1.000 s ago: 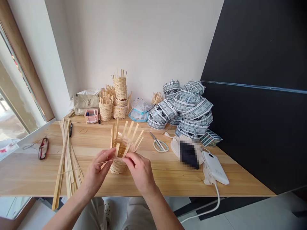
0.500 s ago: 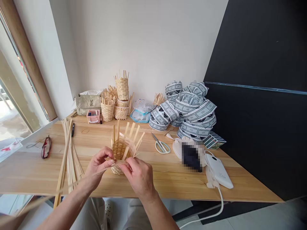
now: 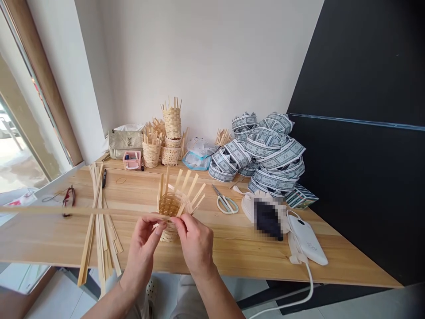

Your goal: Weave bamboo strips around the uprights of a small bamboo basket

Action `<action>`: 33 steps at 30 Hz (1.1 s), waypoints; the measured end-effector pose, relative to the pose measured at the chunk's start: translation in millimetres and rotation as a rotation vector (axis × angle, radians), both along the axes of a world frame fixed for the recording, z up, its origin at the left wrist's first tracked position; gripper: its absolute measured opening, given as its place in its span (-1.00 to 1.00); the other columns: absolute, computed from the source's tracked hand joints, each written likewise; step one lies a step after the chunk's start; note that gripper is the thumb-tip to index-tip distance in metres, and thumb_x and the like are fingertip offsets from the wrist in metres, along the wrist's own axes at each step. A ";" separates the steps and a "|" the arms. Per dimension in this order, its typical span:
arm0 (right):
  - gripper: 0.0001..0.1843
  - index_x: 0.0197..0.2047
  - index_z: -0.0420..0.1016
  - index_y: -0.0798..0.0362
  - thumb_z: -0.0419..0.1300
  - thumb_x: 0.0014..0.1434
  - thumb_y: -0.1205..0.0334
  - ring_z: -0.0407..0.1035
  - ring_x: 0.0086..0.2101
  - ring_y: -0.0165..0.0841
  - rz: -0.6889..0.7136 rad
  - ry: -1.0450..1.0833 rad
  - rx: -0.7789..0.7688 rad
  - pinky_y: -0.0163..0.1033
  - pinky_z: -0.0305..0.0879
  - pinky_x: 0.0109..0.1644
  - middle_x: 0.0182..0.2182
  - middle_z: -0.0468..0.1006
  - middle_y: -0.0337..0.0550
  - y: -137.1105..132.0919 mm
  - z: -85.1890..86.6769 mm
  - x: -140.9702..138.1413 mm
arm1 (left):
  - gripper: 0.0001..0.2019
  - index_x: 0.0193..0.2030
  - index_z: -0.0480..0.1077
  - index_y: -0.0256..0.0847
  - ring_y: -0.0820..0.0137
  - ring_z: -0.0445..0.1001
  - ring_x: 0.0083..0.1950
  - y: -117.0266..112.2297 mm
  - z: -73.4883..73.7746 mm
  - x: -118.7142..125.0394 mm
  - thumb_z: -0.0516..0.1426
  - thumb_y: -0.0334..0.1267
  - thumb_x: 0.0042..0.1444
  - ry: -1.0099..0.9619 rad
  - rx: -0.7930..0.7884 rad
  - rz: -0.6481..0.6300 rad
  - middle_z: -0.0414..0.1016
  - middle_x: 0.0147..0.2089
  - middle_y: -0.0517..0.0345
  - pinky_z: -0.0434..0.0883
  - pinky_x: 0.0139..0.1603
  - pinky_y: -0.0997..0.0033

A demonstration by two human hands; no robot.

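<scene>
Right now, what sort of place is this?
Probably a small basket-weaving workshop, maybe at home. The left hand and right hand pinch a half-woven basket over a wooden table; loose bamboo strips lie beside it, and more small baskets are stacked by the wall.

Landmark: scissors (image 3: 226, 204), one pair.

Left of the scissors I count:
- one half-woven basket (image 3: 171, 208)
- one long strip (image 3: 83, 211)
- two hands, a left hand (image 3: 144, 248) and a right hand (image 3: 195, 241)

Further left I count:
- one loose bundle of strips (image 3: 99, 230), too overlapped for me to number
- one pair of glasses (image 3: 68, 199)
- one black pen (image 3: 104, 177)
- one rubber band (image 3: 120, 180)

Behind the scissors to the left I count:
- at least four finished baskets (image 3: 152, 154)
- one handbag (image 3: 125, 142)
- one pink box (image 3: 132, 160)
- one plastic bag (image 3: 197, 153)

Behind them to the right:
- one heap of patterned rolls (image 3: 268, 150), uncounted
- one patterned box (image 3: 300, 197)

Right of the scissors:
- one white power bank (image 3: 307, 241)
- one cable (image 3: 308, 283)
</scene>
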State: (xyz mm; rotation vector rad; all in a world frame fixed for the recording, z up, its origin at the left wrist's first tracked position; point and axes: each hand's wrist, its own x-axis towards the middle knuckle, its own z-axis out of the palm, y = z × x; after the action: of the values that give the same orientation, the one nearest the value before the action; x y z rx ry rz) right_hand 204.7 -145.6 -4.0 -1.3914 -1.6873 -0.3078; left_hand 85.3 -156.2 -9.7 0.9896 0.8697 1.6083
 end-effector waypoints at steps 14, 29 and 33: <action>-0.75 -0.49 0.44 0.02 0.10 0.20 0.19 0.36 -0.57 -0.44 0.020 -0.136 -0.140 -0.33 -0.02 -0.52 -0.59 0.51 -0.25 -1.2 7.9 2.7 | -0.86 -0.49 0.44 -0.21 0.47 0.31 -0.25 31.1 -7.8 -18.4 0.30 -0.23 -0.15 -0.082 -0.048 -0.062 0.37 -0.37 0.23 0.28 -0.18 0.49; -0.65 0.01 0.33 0.06 0.09 0.14 0.21 0.41 -0.16 -0.27 0.169 0.657 -0.125 -0.21 0.41 -0.19 -0.08 0.45 0.04 -6.0 -20.8 18.4 | -0.89 -0.54 0.48 -0.16 0.19 0.12 0.28 38.0 -14.1 -17.3 0.30 -0.23 -0.14 -0.074 -0.011 -0.068 0.49 -0.01 0.11 0.00 0.26 0.12; -0.48 0.17 0.17 0.06 0.03 0.18 0.07 0.34 0.02 -0.24 0.463 0.868 -0.313 -0.19 0.37 -0.04 0.05 0.41 0.03 7.7 -27.3 11.5 | -0.89 -0.54 0.48 -0.15 0.20 0.12 0.28 36.0 -15.8 -14.4 0.29 -0.22 -0.12 -0.023 0.020 -0.068 0.54 -0.11 0.13 -0.03 0.28 0.12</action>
State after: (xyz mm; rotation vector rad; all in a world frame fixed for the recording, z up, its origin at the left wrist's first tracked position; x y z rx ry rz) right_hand 216.1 -137.9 -31.2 -1.0520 -1.2660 0.7522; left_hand 70.9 -120.2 -25.6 1.0025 0.7972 1.5704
